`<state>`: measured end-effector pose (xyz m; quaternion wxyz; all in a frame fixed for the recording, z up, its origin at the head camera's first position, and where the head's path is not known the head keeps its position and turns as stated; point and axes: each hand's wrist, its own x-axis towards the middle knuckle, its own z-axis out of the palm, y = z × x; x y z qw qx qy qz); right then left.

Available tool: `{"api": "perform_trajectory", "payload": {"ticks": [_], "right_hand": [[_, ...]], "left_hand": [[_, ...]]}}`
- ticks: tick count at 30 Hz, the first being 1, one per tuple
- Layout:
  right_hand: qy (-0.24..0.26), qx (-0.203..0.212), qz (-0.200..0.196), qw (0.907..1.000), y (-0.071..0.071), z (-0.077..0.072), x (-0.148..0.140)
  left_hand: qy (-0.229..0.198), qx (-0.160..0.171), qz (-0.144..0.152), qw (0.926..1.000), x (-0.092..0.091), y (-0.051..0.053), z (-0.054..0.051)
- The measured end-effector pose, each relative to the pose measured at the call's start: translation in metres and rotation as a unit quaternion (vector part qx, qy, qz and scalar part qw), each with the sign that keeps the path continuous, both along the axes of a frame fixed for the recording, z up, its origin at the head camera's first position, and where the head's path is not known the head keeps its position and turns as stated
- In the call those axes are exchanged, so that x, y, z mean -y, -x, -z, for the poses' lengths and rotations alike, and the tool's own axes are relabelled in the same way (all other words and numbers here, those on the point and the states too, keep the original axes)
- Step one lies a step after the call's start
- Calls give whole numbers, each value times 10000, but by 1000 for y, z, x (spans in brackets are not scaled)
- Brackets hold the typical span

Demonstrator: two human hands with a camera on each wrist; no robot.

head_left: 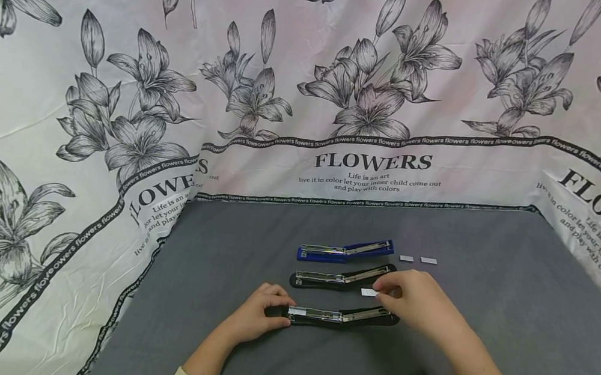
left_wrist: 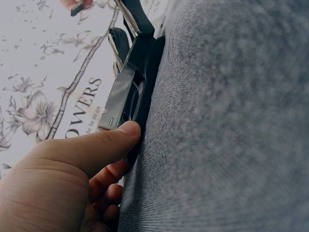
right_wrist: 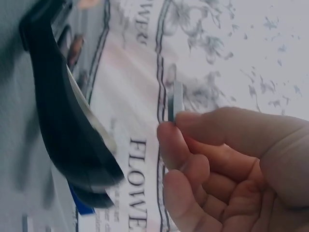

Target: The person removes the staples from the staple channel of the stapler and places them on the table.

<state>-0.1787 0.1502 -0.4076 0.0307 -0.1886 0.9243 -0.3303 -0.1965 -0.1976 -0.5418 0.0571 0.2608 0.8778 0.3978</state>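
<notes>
Three opened staplers lie in a row on the grey cloth. My left hand [head_left: 258, 311] pinches the left end of the nearest black stapler [head_left: 321, 315] between thumb and fingers; the left wrist view shows the thumb [left_wrist: 113, 140] on its base. Between thumb and index finger, my right hand [head_left: 422, 299] holds a small strip of staples [head_left: 369, 292] above the nearest stapler. In the right wrist view that staple strip [right_wrist: 177, 99] points away from the fingertips, near the raised black stapler arm [right_wrist: 63, 111]. Behind lie another black stapler [head_left: 324, 278] and a blue stapler [head_left: 327, 251].
Two more staple strips [head_left: 406, 258] lie right of the blue stapler. The grey cloth [head_left: 220, 234] covers the table. A flower-printed curtain [head_left: 259, 165] borders its back and both sides.
</notes>
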Motion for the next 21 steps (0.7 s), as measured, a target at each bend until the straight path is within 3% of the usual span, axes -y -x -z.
{"api": "perform_trajectory", "payload": {"ticks": [11,21], "right_hand": [[-281,306,-2,9991,8,-1,-41],[-9,1195,-104,9928,21,7,-66]], "left_hand": [[0,-40,-15,10000,0,0,0],[-36,12,-56,10000,0,1,3]]}}
